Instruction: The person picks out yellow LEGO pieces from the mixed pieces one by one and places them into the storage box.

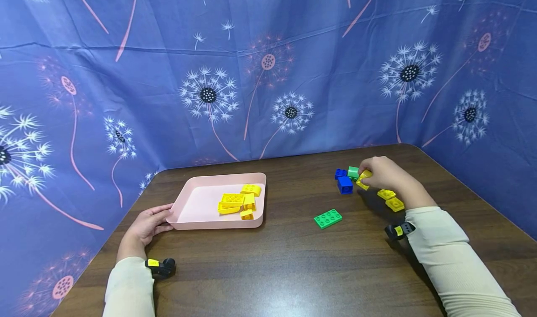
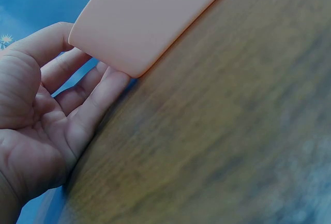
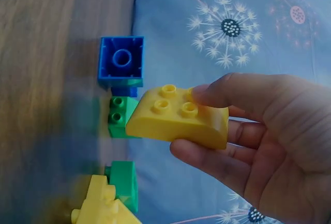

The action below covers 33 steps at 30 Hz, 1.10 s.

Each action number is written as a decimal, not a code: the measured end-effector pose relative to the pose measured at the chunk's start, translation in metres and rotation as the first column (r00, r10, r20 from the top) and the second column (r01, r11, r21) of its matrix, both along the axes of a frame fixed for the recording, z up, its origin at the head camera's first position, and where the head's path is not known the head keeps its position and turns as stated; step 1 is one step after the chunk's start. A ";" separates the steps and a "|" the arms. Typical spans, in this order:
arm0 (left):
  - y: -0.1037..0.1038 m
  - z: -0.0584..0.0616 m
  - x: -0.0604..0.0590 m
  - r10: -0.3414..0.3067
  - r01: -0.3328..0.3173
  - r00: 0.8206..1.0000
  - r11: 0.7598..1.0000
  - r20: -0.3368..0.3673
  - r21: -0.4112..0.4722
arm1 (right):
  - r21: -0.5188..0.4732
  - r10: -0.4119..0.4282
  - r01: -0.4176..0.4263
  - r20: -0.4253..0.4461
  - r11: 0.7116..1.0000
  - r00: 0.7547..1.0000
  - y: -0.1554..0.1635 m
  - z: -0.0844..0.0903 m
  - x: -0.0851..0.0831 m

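My right hand (image 1: 383, 173) pinches a yellow curved-sided building brick (image 3: 176, 123) between thumb and fingers, its studs showing in the right wrist view. Beside it are a blue brick (image 1: 345, 185) with its hollow underside showing in the right wrist view, a smaller blue brick (image 1: 340, 173) and a green brick (image 1: 353, 172). Two yellow bricks (image 1: 395, 204) lie below this hand. At the left end of the pink tray (image 1: 201, 225), my left hand (image 1: 148, 223) holds the corner, its thumb and fingers spread around the wall. Several yellow bricks (image 1: 232, 199) sit in the tray's right half.
A flat green brick (image 1: 328, 218) lies on the brown wooden table (image 1: 268, 265) between tray and right hand. Blue dandelion-print cloth (image 1: 251, 42) hangs behind the table and along both sides. Each wrist wears a black camera, such as the left one (image 1: 161, 267).
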State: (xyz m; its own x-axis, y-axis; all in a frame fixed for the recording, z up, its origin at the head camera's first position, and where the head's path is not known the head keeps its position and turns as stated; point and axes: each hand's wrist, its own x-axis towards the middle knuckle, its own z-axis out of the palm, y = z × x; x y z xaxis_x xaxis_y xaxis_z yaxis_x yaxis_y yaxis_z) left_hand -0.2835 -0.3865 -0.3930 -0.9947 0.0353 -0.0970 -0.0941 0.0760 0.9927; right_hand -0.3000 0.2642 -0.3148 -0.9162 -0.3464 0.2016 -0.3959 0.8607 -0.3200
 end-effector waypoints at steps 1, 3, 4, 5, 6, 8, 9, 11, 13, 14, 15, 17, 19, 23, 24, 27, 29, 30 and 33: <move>0.000 0.000 0.000 0.001 -0.001 1.000 1.000 0.000 0.003 | -0.005 0.002 -0.002 -0.003 1.000 1.000 0.000 0.001 0.000; 0.000 0.000 0.000 0.003 -0.003 1.000 1.000 0.000 0.007 | -0.013 0.009 -0.009 -0.011 1.000 1.000 -0.002 0.003 0.001; 0.000 0.000 0.000 0.002 -0.002 1.000 1.000 -0.001 0.008 | -0.020 0.012 -0.013 -0.013 1.000 1.000 -0.003 0.004 0.002; 0.000 -0.001 0.000 0.003 -0.003 1.000 1.000 -0.001 0.009 | -0.024 0.016 -0.016 -0.015 1.000 1.000 -0.004 0.005 0.003; 0.000 -0.001 0.000 0.004 -0.004 1.000 1.000 -0.001 0.010 | -0.030 0.024 -0.025 -0.020 0.999 1.000 -0.005 0.006 0.004; 0.000 -0.001 0.000 0.001 -0.001 1.000 1.000 -0.001 0.008 | -0.044 0.035 -0.037 -0.029 0.998 0.999 -0.008 0.009 0.006; -0.001 -0.001 0.000 0.000 0.000 1.000 1.000 -0.001 0.008 | -0.054 0.044 -0.046 -0.035 0.998 0.998 -0.009 0.010 0.006; -0.001 -0.002 0.000 0.001 -0.001 1.000 1.000 -0.002 0.009 | -0.080 0.064 -0.067 -0.040 0.995 0.997 -0.012 0.011 0.008; -0.001 -0.002 0.000 -0.001 0.001 1.000 1.000 -0.003 0.010 | -0.111 0.082 -0.086 -0.042 0.990 0.996 -0.015 0.012 0.009; -0.001 -0.001 0.000 -0.001 0.001 1.000 1.000 -0.005 0.010 | -0.126 0.090 -0.094 -0.040 0.988 0.995 -0.017 0.012 0.010; -0.001 -0.001 0.000 0.000 0.000 1.000 1.000 -0.004 0.012 | -0.146 0.093 -0.096 -0.031 0.985 0.995 -0.018 0.012 0.010; 0.000 0.000 0.000 -0.001 0.001 1.000 1.000 -0.003 0.012 | -0.179 0.101 -0.102 -0.015 0.979 0.995 -0.021 0.013 0.011; 0.000 0.000 0.000 0.001 -0.001 1.000 1.000 -0.001 0.012 | -0.209 0.109 -0.107 -0.001 0.972 0.994 -0.025 0.012 0.012; 0.000 0.001 0.001 0.005 -0.005 1.000 1.000 0.000 0.008 | -0.240 0.156 -0.150 0.009 0.959 0.988 -0.036 0.010 0.012; 0.001 0.002 0.001 0.006 -0.006 1.000 1.000 0.000 0.008 | -0.243 0.168 -0.161 0.010 0.957 0.986 -0.038 0.010 0.012; 0.002 0.002 0.001 0.008 -0.008 1.000 1.000 0.004 0.010 | -0.243 0.184 -0.176 0.010 0.954 0.983 -0.046 0.009 0.012; 0.002 0.002 0.001 0.008 -0.008 1.000 1.000 0.005 0.007 | -0.246 0.192 -0.183 0.013 0.952 0.981 -0.051 0.009 0.011; 0.002 0.002 0.001 0.011 -0.011 1.000 1.000 0.005 0.006 | -0.247 0.198 -0.189 0.010 0.950 0.980 -0.053 0.010 0.010; 0.002 0.002 0.001 0.015 -0.015 1.000 1.000 0.003 -0.003 | -0.252 0.215 -0.205 0.014 0.946 0.976 -0.061 0.011 0.008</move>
State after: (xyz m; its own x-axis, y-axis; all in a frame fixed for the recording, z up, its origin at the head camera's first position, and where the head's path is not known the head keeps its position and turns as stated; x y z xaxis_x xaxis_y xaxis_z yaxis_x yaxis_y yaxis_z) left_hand -0.2826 -0.3845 -0.3911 -0.9947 0.0200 -0.1006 -0.0987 0.0779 0.9921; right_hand -0.2918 0.2036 -0.3037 -0.8371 -0.4759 0.2698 -0.5415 0.6510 -0.5320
